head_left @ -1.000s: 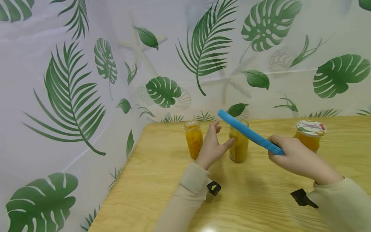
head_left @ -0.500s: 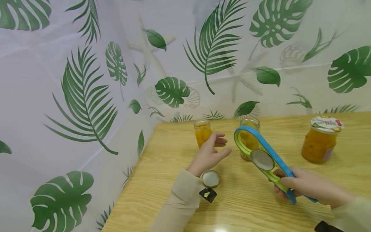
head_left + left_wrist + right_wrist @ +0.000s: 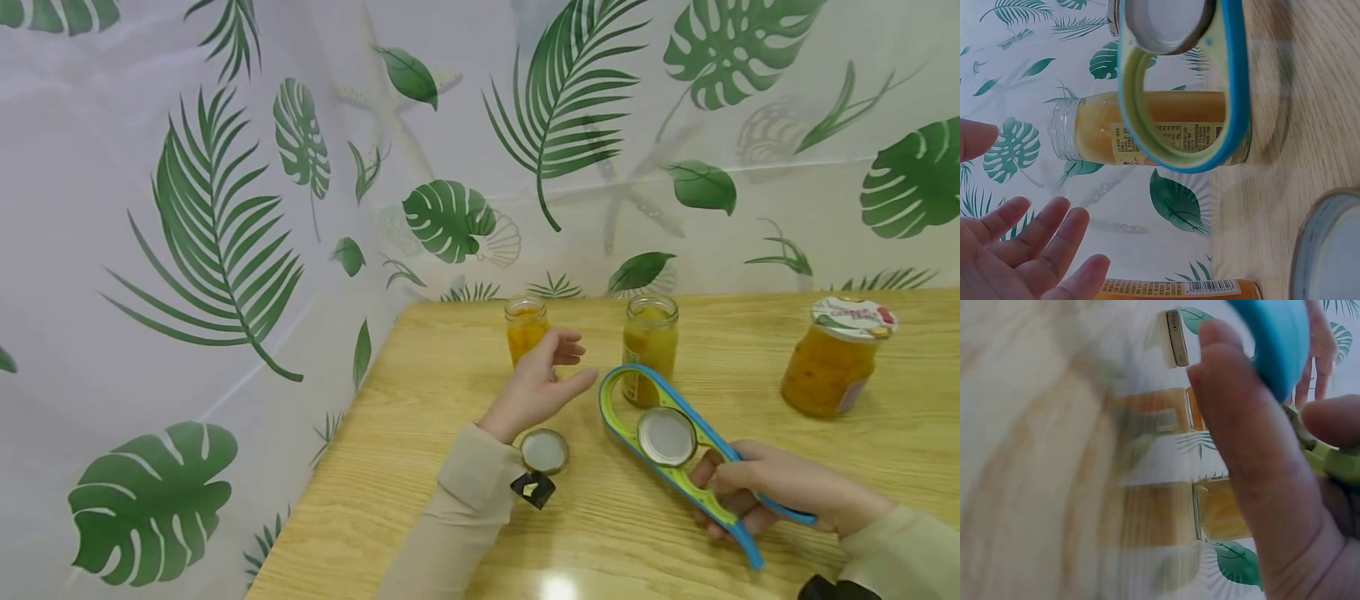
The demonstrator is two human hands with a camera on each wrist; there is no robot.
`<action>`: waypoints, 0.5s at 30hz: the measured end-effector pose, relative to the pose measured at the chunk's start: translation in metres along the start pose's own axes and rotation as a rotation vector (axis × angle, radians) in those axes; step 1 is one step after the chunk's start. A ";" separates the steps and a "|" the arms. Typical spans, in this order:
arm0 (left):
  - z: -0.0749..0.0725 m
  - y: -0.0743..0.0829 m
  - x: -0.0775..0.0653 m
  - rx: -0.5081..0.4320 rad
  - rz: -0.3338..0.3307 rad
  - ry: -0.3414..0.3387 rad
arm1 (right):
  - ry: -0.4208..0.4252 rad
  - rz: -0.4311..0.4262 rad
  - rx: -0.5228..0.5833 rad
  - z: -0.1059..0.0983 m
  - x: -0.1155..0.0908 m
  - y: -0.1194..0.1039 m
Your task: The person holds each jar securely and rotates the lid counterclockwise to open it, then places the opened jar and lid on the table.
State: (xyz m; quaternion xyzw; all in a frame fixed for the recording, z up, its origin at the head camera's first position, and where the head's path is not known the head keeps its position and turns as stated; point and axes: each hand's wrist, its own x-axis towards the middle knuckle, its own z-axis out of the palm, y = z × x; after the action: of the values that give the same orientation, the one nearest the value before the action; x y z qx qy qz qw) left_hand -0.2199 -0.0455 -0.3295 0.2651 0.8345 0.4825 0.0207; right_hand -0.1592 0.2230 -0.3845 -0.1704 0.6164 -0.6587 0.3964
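Right hand (image 3: 776,483): fingers wrap the handle end of the opener (image 3: 678,478), a looped tool with a blue outside and a green inside; the grip is closed around that handle; the opener is in front of the middle jar (image 3: 651,350), its loop toward the jar and its handle ends toward the right sleeve (image 3: 911,550); the held lid (image 3: 667,437) sits between the two arms of the opener, pale inner face and rim showing

Left hand (image 3: 536,379): the grip is wide, thumb spread from the fingers; the hand is in front of the left jar (image 3: 527,333) and hides its lower part; contact with that jar cannot be told; a black strap (image 3: 533,489) shows at the cuff

Containers: three glass jars stand upright on the wooden table (image 3: 637,542); the left jar is uncapped and contains orange pieces; the middle jar is uncapped and contains yellow pieces, with a printed label on its side; the right jar (image 3: 828,375), well apart from the other two, contains orange filling and carries a white printed cap (image 3: 853,318); the loose lid (image 3: 545,451) lies on the table beside the left cuff, pale inner face up

Background: white cloth (image 3: 315,50) with green leaf prints
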 end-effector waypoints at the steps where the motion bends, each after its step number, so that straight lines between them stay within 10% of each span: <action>1: 0.000 0.000 0.001 0.000 0.001 0.000 | 0.002 -0.002 -0.024 -0.001 0.000 0.000; 15: 0.001 -0.001 0.002 0.014 -0.014 -0.012 | -0.015 -0.103 -0.176 -0.009 -0.001 0.000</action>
State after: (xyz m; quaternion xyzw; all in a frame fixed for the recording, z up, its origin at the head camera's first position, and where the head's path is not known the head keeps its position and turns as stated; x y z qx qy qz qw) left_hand -0.2215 -0.0447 -0.3301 0.2626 0.8396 0.4748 0.0273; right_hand -0.1646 0.2298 -0.3856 -0.2407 0.6595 -0.6202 0.3501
